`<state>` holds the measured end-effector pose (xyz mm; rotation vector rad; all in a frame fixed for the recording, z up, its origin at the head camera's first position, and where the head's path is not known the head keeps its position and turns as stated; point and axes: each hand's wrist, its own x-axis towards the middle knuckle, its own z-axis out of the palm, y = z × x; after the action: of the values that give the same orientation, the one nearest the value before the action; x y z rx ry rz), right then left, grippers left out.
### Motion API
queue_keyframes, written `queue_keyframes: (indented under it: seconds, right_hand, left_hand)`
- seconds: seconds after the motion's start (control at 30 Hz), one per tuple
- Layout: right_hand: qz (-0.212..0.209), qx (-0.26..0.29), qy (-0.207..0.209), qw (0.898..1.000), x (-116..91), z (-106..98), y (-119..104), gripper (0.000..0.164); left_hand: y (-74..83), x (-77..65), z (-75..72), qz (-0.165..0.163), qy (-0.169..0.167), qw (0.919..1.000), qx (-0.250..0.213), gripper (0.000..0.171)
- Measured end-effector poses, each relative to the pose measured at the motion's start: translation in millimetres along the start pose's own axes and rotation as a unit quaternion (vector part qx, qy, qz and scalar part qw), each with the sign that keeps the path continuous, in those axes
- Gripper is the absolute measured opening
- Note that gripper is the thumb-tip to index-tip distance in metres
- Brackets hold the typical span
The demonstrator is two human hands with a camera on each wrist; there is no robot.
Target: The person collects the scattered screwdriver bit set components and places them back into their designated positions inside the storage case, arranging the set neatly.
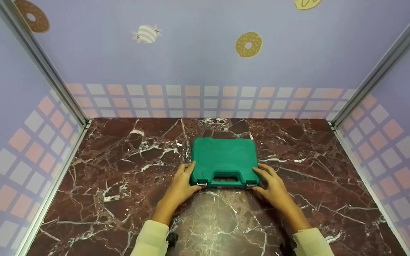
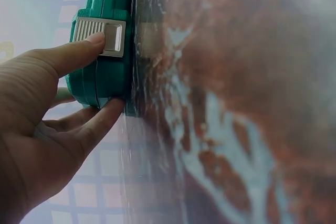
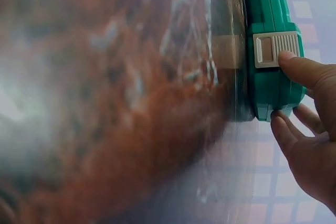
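Observation:
A green plastic tool case (image 1: 226, 154) lies flat on the marbled table, its lid down and its handle side toward me. My left hand (image 1: 182, 181) grips the case's near left corner, the thumb on the left metal latch (image 2: 100, 36) and the other fingers along the side. At the near right corner my right hand (image 1: 272, 183) holds the case the same way, its thumb on the right metal latch (image 3: 275, 50). Both latches lie flat against the front of the case. What is inside the case is hidden.
The dark red marbled table (image 1: 126, 199) has glossy white veins. A lilac back wall (image 1: 198, 64) with printed sweets and checks stands behind it. Side walls with metal edge strips (image 1: 55, 192) close off the left and right.

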<state>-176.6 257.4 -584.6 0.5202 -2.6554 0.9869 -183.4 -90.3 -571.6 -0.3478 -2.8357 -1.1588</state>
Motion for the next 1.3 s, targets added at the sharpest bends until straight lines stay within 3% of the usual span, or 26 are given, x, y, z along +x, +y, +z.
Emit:
queue_keyframes:
  seconds: [0.4,0.7,1.3]
  right_hand:
    - [-0.008,0.001,0.016,1.000,1.3,0.4,-0.5,0.069]
    - [-0.006,-0.001,0.017,1.000,0.5,-0.4,-0.1,0.068]
    - [-0.004,0.014,0.024,1.000,1.8,-2.7,0.5,0.058]
  left_hand:
    - [5.1,1.3,-2.8,-0.001,-0.011,0.9998,0.016,0.093]
    - [6.7,4.6,-5.3,0.017,-0.013,0.9994,0.028,0.087]
    - [4.0,5.2,-5.9,0.013,-0.020,0.9996,0.013,0.086]
